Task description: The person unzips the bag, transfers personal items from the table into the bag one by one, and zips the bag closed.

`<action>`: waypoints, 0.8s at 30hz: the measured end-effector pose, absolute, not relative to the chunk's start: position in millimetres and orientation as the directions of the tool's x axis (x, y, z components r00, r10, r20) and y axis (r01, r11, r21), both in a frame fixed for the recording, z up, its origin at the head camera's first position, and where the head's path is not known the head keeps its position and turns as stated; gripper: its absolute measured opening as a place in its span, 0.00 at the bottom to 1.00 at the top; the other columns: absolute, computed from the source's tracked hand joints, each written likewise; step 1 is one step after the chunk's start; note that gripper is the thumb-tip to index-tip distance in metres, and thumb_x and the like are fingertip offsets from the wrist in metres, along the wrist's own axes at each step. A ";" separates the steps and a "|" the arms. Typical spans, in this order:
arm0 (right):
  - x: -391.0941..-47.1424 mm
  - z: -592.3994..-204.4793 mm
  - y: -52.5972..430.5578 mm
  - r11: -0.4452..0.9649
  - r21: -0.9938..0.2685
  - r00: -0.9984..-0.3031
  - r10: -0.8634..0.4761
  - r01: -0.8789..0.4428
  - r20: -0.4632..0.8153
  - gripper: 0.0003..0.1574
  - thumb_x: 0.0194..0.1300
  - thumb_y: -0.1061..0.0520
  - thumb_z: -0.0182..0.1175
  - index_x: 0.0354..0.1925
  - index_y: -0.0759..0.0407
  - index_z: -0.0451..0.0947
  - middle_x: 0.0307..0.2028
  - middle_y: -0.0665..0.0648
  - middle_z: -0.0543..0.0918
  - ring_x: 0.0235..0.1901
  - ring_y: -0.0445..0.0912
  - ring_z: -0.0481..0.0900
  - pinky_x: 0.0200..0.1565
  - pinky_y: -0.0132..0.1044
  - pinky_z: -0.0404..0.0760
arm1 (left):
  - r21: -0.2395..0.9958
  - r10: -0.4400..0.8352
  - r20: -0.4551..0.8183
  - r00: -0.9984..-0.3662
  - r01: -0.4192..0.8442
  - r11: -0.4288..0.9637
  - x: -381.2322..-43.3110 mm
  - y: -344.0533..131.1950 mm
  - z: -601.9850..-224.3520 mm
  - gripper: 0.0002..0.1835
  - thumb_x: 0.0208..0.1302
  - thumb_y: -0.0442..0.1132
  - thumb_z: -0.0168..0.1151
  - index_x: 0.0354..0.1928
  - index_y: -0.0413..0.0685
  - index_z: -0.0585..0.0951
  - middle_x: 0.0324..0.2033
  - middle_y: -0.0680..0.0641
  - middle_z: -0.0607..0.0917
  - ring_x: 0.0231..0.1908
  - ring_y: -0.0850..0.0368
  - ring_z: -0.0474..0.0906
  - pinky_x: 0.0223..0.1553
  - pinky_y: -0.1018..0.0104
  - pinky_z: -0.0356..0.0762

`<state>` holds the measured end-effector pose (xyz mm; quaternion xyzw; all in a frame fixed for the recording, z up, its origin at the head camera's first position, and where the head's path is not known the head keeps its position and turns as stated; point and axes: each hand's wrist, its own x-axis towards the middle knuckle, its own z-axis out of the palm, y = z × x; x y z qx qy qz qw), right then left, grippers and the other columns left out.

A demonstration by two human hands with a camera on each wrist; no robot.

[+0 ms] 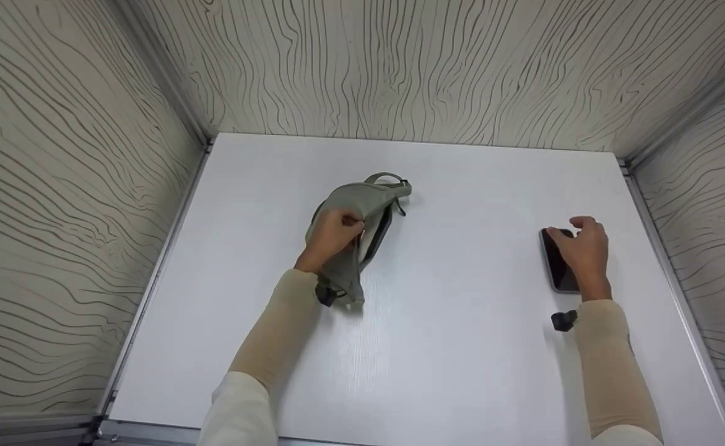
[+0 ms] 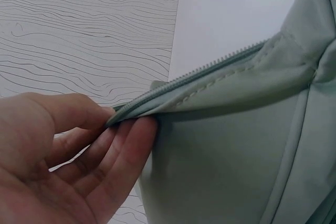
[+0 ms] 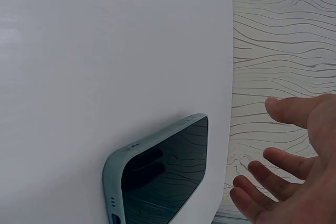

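Note:
A grey-green zippered waist bag [image 1: 359, 197] lies on the white table, left of its middle. My left hand [image 1: 330, 235] pinches the edge of its opening between thumb and fingers. In the left wrist view the zipper teeth [image 2: 210, 67] run along that lifted edge, and the bag's mouth gapes. Over on the right, a smartphone [image 1: 559, 266] in a pale green case lies screen up. My right hand [image 1: 587, 248] hovers over it, thumb and fingers spread apart and holding nothing. From the right wrist the phone [image 3: 168, 174] shows beside the fingers.
Wood-grain patterned panels [image 1: 399, 74] wall in the table at the back and both sides. Metal rails [image 1: 678, 291] run along the table's edges. A small black device [image 1: 564, 320] sits on the right wrist. The bag's strap [image 1: 387, 176] loops at its far end.

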<state>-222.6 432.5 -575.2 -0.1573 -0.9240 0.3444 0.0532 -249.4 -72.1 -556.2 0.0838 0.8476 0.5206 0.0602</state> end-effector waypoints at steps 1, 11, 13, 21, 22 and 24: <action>-222.2 -576.0 433.3 0.713 -0.652 -0.945 0.327 0.257 -0.014 0.44 0.77 0.45 0.61 0.73 0.76 0.65 0.68 0.79 0.70 0.66 0.72 0.69 0.67 0.65 0.70 | 0.889 0.204 -0.018 -0.979 0.077 0.451 -249.4 -72.3 -556.1 0.10 0.72 0.33 0.64 0.49 0.34 0.88 0.39 0.40 0.89 0.29 0.58 0.83 0.28 0.69 0.82; -222.6 -579.5 439.0 0.706 -0.622 -0.929 0.354 0.338 -0.104 0.46 0.77 0.43 0.59 0.75 0.76 0.62 0.70 0.80 0.67 0.69 0.74 0.67 0.70 0.66 0.68 | 0.883 0.189 -0.006 -0.982 0.083 0.461 -248.6 -72.3 -555.1 0.08 0.71 0.33 0.65 0.46 0.36 0.87 0.39 0.40 0.89 0.32 0.57 0.83 0.29 0.69 0.81; -222.7 -579.8 439.8 0.707 -0.615 -0.927 0.355 0.349 -0.118 0.47 0.77 0.43 0.59 0.75 0.76 0.61 0.71 0.81 0.66 0.70 0.74 0.66 0.71 0.67 0.68 | 0.884 0.186 -0.009 -0.983 0.079 0.461 -248.2 -72.2 -554.5 0.08 0.71 0.33 0.65 0.46 0.37 0.87 0.39 0.40 0.89 0.32 0.57 0.82 0.29 0.69 0.81; -218.4 -582.6 442.5 0.709 -0.591 -0.918 0.359 0.384 -0.165 0.49 0.77 0.42 0.58 0.76 0.77 0.58 0.71 0.83 0.64 0.70 0.75 0.65 0.71 0.68 0.67 | 0.885 0.179 -0.014 -0.984 0.071 0.459 -247.0 -71.7 -553.2 0.08 0.71 0.33 0.65 0.46 0.36 0.87 0.39 0.40 0.89 0.32 0.57 0.81 0.29 0.69 0.81; -217.8 -582.9 442.7 0.709 -0.590 -0.918 0.359 0.387 -0.170 0.49 0.77 0.42 0.58 0.76 0.77 0.58 0.71 0.83 0.64 0.70 0.75 0.65 0.71 0.68 0.67 | 0.885 0.179 -0.013 -0.984 0.072 0.460 -247.0 -71.8 -553.4 0.08 0.71 0.33 0.64 0.46 0.36 0.87 0.39 0.40 0.88 0.32 0.57 0.81 0.29 0.69 0.81; -216.7 -583.5 443.4 0.715 -0.582 -0.918 0.355 0.387 -0.174 0.50 0.77 0.42 0.58 0.76 0.78 0.58 0.70 0.84 0.64 0.69 0.76 0.66 0.70 0.68 0.68 | 0.883 0.178 -0.005 -0.984 0.079 0.463 -247.1 -72.1 -553.8 0.08 0.70 0.33 0.65 0.46 0.36 0.87 0.39 0.40 0.89 0.32 0.57 0.80 0.29 0.69 0.80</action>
